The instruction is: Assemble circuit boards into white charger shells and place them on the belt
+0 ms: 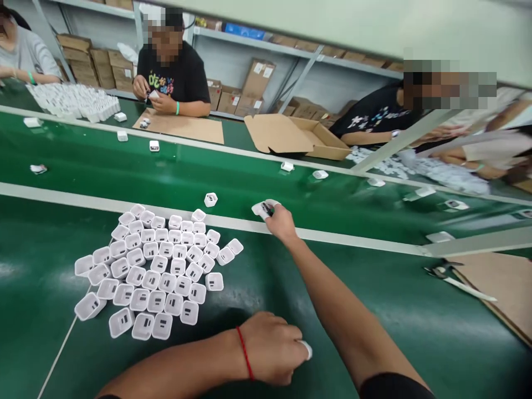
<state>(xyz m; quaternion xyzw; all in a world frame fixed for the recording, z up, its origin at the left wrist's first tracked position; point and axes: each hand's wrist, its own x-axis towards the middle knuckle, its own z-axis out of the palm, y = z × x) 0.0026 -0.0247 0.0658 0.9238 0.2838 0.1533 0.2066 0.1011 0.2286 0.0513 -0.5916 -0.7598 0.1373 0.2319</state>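
Observation:
My right hand [281, 223] reaches over the green conveyor belt, its fingers closed on a small white plastic casing [261, 210] with a dark part showing. Nearer to me, my left hand [272, 349], with a red string on the wrist, is curled shut above the green tabletop. Something white [306, 349] shows at its fingertips; whether it is a finger cover or a held piece I cannot tell. To the left stand many open white plastic casings [156, 301] in a loose cluster, dark slots visible inside. One more casing [210, 199] lies on the belt.
White rails [66, 197] edge the belt, which carries several scattered casings [154, 146]. Across it, co-workers sit by white piles [75, 102] and an open carton [328, 141]. At right are a slanting post [477, 241], cutters [441, 270] and cardboard [505, 282].

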